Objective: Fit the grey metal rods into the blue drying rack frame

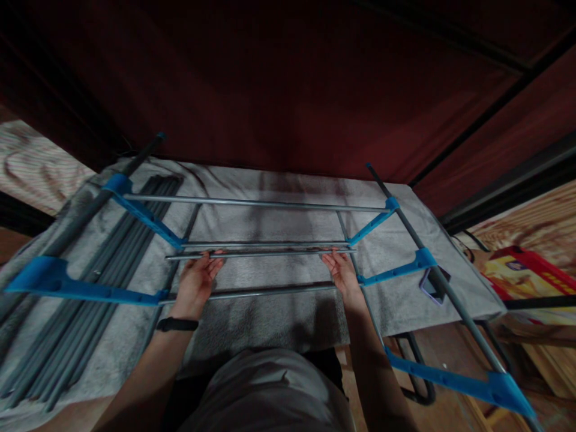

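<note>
Centrally, left hand (198,279) and right hand (344,273) both pinching grey rod (261,254) at its ends, level between blue brackets (148,216), grey towel (270,312) beneath.

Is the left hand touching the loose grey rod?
Touching. In the head view the left hand grips the grey rod with its fingertips.
</note>
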{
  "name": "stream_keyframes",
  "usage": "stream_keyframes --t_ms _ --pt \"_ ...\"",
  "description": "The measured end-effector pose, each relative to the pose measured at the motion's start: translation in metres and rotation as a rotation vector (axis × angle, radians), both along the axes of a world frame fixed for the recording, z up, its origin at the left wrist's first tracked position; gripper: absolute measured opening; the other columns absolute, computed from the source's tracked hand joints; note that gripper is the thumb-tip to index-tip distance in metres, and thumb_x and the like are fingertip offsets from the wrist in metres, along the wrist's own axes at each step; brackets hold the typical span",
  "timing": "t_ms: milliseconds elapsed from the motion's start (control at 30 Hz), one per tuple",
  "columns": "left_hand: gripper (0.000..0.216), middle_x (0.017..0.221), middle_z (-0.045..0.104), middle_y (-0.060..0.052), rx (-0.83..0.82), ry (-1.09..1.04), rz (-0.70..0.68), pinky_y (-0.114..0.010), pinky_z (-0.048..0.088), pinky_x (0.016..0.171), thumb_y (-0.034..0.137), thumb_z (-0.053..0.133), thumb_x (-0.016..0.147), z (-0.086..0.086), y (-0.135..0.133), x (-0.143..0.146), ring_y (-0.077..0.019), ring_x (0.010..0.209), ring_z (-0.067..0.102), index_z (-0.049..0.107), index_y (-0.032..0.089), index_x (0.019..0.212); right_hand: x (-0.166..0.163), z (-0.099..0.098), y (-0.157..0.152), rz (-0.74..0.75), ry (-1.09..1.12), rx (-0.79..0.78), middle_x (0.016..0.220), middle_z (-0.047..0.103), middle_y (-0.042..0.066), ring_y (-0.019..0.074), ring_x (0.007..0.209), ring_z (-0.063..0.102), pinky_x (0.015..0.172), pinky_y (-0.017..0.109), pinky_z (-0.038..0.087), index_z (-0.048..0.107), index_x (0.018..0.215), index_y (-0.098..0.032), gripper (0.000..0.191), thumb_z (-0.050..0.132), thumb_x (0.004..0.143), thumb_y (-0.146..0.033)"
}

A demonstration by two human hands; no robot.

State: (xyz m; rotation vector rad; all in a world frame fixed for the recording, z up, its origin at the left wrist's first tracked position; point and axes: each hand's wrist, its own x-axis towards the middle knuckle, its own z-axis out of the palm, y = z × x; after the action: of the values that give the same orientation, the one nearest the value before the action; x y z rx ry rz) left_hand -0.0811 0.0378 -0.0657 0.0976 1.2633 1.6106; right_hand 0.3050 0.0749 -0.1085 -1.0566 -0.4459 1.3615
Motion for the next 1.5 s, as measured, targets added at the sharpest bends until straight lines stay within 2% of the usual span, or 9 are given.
stream_keyframes --t_ms 100,333,567,733,867,1000,1133,1300,1500 --pt "0.022 0.083 0.076 -0.005 0.016 0.000 0.002 -0.023 0.062 0.073 0.001 0.055 0.094 0.000 -0.001 0.000 -0.0126 0.074 0.074 0.067 0.016 0.082 0.000 0.001 0.000 -0.001 0.012 0.005 0.086 0.080 -0.003 0.0147 0.076 0.077 0.080 0.029 0.065 0.070 0.085 -0.027 0.023 0.089 0.072 -0.026" --pt "0.027 0.079 0.076 0.000 0.028 0.011 0.012 -0.019 0.062 0.068 -0.002 0.060 0.090 0.004 -0.003 0.003 -0.0117 0.071 0.074 0.063 0.018 0.073 -0.002 0.005 0.001 -0.051 0.026 -0.057 0.071 0.075 -0.005 0.0151 0.069 0.075 0.073 0.028 0.065 0.062 0.071 -0.025 0.036 0.097 0.064 -0.031" --pt "0.028 0.074 0.074 0.000 -0.002 0.005 0.011 -0.019 0.062 0.063 -0.003 0.060 0.089 0.004 -0.001 0.002 -0.0131 0.068 0.075 0.062 0.018 0.070 -0.003 0.005 0.002 -0.062 0.009 -0.079 0.068 0.073 -0.003 0.0134 0.066 0.073 0.072 0.026 0.064 0.062 0.071 -0.024 0.031 0.092 0.073 -0.033" --pt "0.031 0.070 0.072 0.001 0.001 0.003 0.023 -0.019 0.061 0.062 -0.003 0.065 0.086 0.001 -0.001 0.002 -0.0137 0.069 0.075 0.056 0.019 0.065 -0.002 0.006 0.002 -0.040 0.016 -0.057 0.074 0.075 -0.002 0.0142 0.071 0.075 0.081 0.029 0.065 0.063 0.076 -0.024 0.025 0.088 0.078 -0.028" --pt "0.030 0.070 0.071 0.001 -0.010 0.021 0.033 -0.020 0.059 0.064 -0.001 0.067 0.086 0.001 -0.002 0.003 -0.0136 0.069 0.074 0.058 0.019 0.066 -0.001 0.008 0.000 -0.036 0.011 -0.060 0.075 0.075 -0.004 0.0139 0.074 0.075 0.089 0.032 0.064 0.069 0.084 -0.025 0.016 0.084 0.079 -0.024" --pt "0.030 0.066 0.069 0.001 -0.009 0.044 0.019 -0.019 0.058 0.064 0.001 0.064 0.089 0.002 -0.001 0.004 -0.0124 0.066 0.072 0.059 0.019 0.065 0.000 0.010 -0.002 -0.047 0.044 -0.036 0.083 0.077 -0.005 0.0139 0.078 0.075 0.095 0.035 0.062 0.071 0.085 -0.026 0.015 0.082 0.077 -0.019" --pt "0.033 0.065 0.069 0.000 -0.030 0.034 0.030 -0.019 0.058 0.065 0.002 0.064 0.091 0.002 0.001 0.003 -0.0118 0.065 0.071 0.057 0.018 0.063 0.001 0.010 -0.002 -0.050 0.069 -0.033 0.087 0.078 -0.003 0.0133 0.078 0.075 0.092 0.033 0.063 0.069 0.081 -0.025 0.016 0.083 0.076 -0.018" --pt "0.030 0.073 0.072 0.000 -0.040 0.003 0.052 -0.022 0.061 0.068 0.001 0.064 0.089 0.003 0.000 0.003 -0.0128 0.067 0.072 0.057 0.019 0.066 0.003 0.004 0.002 -0.080 0.044 -0.100 0.072 0.073 -0.005 0.0142 0.072 0.073 0.090 0.034 0.064 0.065 0.077 -0.025 0.022 0.087 0.078 -0.026" --pt "0.027 0.077 0.073 -0.003 -0.028 -0.020 0.051 -0.025 0.061 0.074 0.003 0.059 0.093 0.001 0.001 0.001 -0.0136 0.071 0.073 0.060 0.017 0.071 0.004 -0.001 0.005 -0.124 0.052 -0.104 0.068 0.071 -0.006 0.0123 0.065 0.070 0.082 0.030 0.065 0.065 0.077 -0.025 0.022 0.085 0.081 -0.030"
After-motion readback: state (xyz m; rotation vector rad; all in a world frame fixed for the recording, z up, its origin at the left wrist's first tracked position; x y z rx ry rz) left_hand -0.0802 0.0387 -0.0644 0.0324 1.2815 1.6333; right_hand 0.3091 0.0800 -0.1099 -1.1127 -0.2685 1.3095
